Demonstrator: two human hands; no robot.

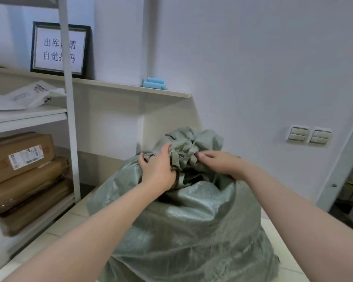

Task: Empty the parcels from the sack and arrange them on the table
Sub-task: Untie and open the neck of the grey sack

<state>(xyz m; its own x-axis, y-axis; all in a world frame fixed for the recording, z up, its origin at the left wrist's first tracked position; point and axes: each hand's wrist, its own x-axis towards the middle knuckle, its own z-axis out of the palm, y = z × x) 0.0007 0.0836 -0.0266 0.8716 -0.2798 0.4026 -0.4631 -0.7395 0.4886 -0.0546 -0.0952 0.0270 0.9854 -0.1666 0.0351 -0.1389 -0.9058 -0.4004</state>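
Note:
A large grey-green woven sack (188, 226) stands upright and full in front of me on a pale tiled surface. Its neck (189, 146) is bunched and gathered at the top. My left hand (158, 169) grips the bunched fabric on the left of the neck, thumb tucked into a fold. My right hand (218, 161) pinches the gathered fabric on the right of the neck. Whatever the sack contains is hidden.
A white metal shelf unit (69, 119) stands at left with brown cardboard parcels (20, 157) below and white mailer bags (33, 94) above. A wooden ledge (130, 88) carries a framed sign (59, 47) and blue rolls (154, 83). Wall switches (309, 135) sit at right.

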